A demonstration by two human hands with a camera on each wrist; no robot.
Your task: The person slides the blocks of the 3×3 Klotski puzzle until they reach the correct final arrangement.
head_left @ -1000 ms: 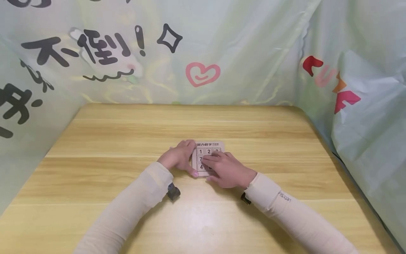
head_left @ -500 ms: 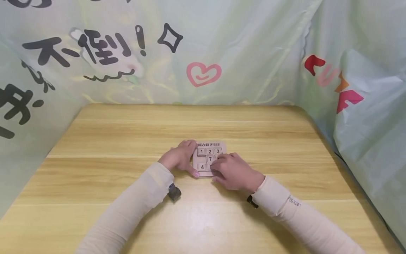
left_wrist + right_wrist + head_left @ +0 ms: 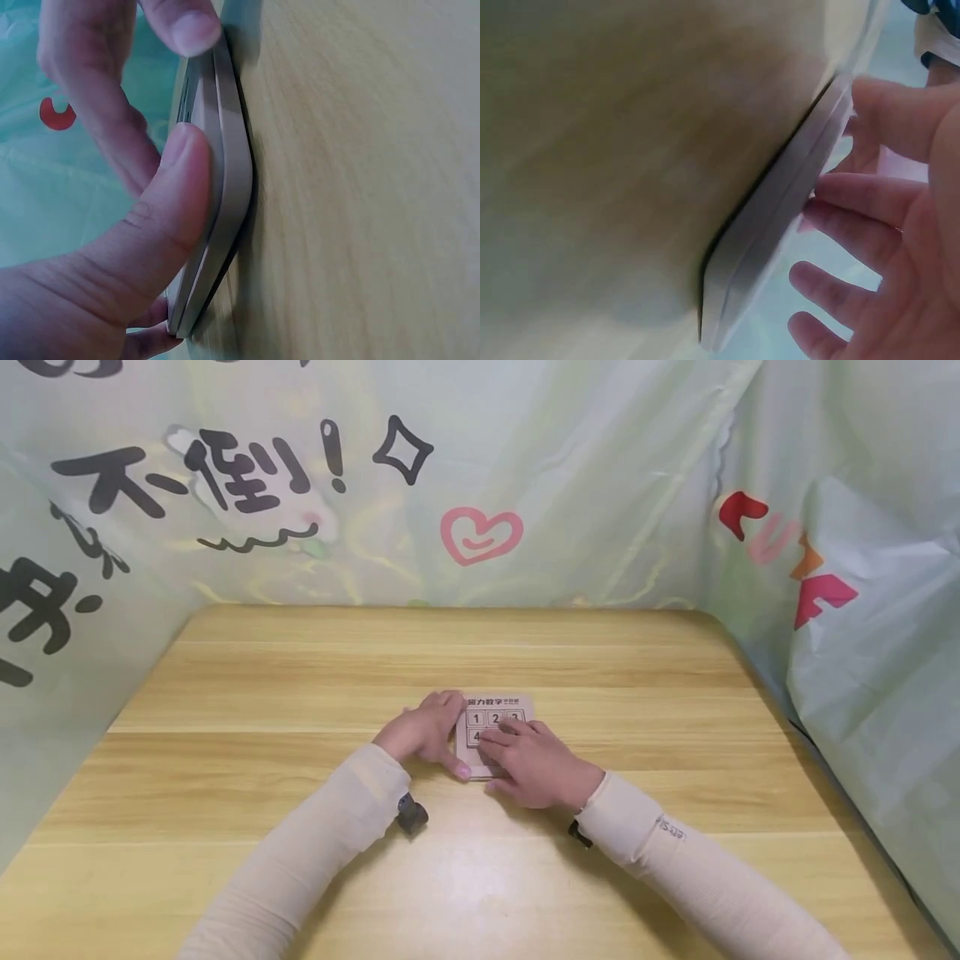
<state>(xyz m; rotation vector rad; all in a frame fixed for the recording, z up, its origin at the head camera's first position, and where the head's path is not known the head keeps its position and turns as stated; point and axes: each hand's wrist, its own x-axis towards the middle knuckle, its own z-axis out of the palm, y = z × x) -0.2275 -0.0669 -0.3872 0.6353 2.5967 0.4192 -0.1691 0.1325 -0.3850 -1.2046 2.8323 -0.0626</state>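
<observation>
A small, light-coloured magnetic sliding number puzzle [image 3: 480,767] lies flat on the wooden table. Its upper row reads 1, 2, 3, and a 4 tile [image 3: 474,737] stands below the 1. The slot under the 4 shows bare board. Along the left side, my left hand [image 3: 429,727] grips the puzzle, thumb [image 3: 184,180] at the near edge and fingers at the far one. My right hand [image 3: 543,764] reaches over from the right with extended fingers [image 3: 862,195] touching the tile face. It hides the middle and right-hand tiles of the lower rows.
The wooden table [image 3: 300,668] stretches out around the puzzle. A pale printed curtain [image 3: 585,468] with lettering and a pink heart hangs behind it and along both sides. Wrist cameras, one of them a dark device [image 3: 412,815], sit by the cuffs.
Tiles have slid: the 4 moved up from the bottom left into the middle row, where the 7 had been before shifting right. My right hand moved right, then back left; my left hand stayed.
</observation>
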